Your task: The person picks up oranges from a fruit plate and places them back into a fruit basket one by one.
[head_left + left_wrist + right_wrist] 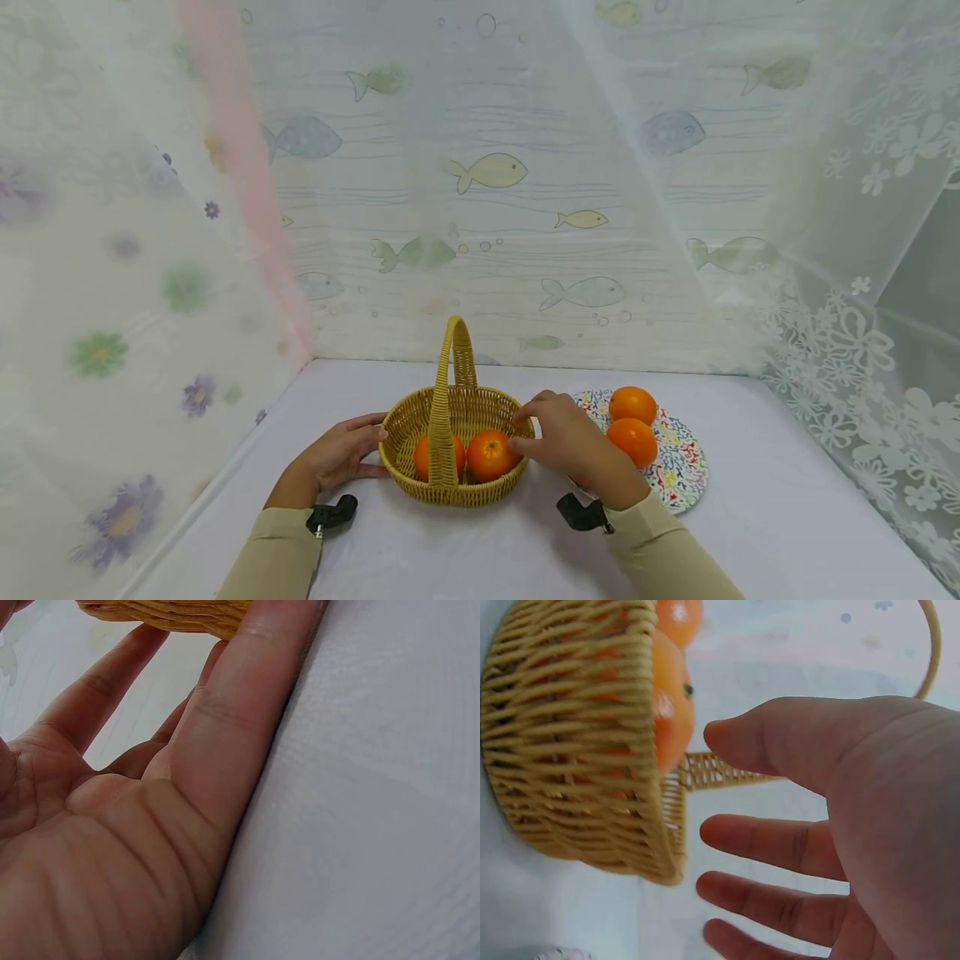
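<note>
A yellow wicker basket [468, 497] with a tall arched handle stands mid-table in the head view. Two oranges lie inside: the right orange [489, 457] is in plain sight, while the handle partly covers the left orange [422, 458]. My left hand [341, 454] touches the basket's left side with fairly straight fingers, its lower edge against the table in the left wrist view. Over the basket's right rim reaches my right hand [562, 437], thumb and fingers spread apart. In the right wrist view, a gap separates the thumb from the nearer orange [671, 705], and the hand holds nothing.
To the right lies a colourful patterned plate [686, 467] bearing a rear orange [632, 405] and a front orange [633, 442]; another bit of orange shows beside my right wrist. White cloth covers the table [450, 554]. A fish-print curtain [495, 208] hangs behind.
</note>
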A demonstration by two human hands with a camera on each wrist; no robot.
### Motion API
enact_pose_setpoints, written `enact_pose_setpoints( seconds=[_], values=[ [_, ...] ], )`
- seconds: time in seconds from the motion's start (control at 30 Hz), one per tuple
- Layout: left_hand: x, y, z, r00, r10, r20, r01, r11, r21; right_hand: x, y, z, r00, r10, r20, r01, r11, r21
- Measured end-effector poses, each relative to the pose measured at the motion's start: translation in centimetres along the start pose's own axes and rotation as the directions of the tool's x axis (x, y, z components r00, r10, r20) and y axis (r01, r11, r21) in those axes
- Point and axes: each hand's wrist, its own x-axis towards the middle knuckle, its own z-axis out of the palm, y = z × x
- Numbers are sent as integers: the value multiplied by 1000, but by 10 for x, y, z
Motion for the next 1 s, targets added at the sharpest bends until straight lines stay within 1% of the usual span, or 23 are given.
enact_pose_setpoints(
  seconds=[0.13,0.4,0.5,0.67,0.77,0.9,0.93,1.0],
  values=[
    [0,0,0,1000,1,1,-1,1000,1,0,7,-7,997,67,27,-67,998,2],
    [-1,1,1,1000,-3,-9,3,1000,1,-2,22,-20,986,149,77,-148,989,-17],
    [-1,1,1,1000,-3,-11,3,1000,-1,-3,26,-22,981,165,100,-164,986,-18],
    [1,0,0,1000,-5,-13,5,1000,-4,-7,34,-27,977,177,122,-180,984,12],
    [2,-1,0,1000,-6,-10,5,1000,-4,-9,40,-31,977,168,134,-172,985,16],
    [2,-1,-1,1000,-8,-6,8,1000,-4,-12,47,-34,975,154,159,-155,988,-6],
    [2,0,-1,1000,-8,-6,8,1000,-3,-13,48,-35,974,155,168,-155,988,-13],
    [1,0,0,1000,-8,-7,8,1000,-2,-14,49,-36,963,186,194,-187,982,-13]
  ],
)
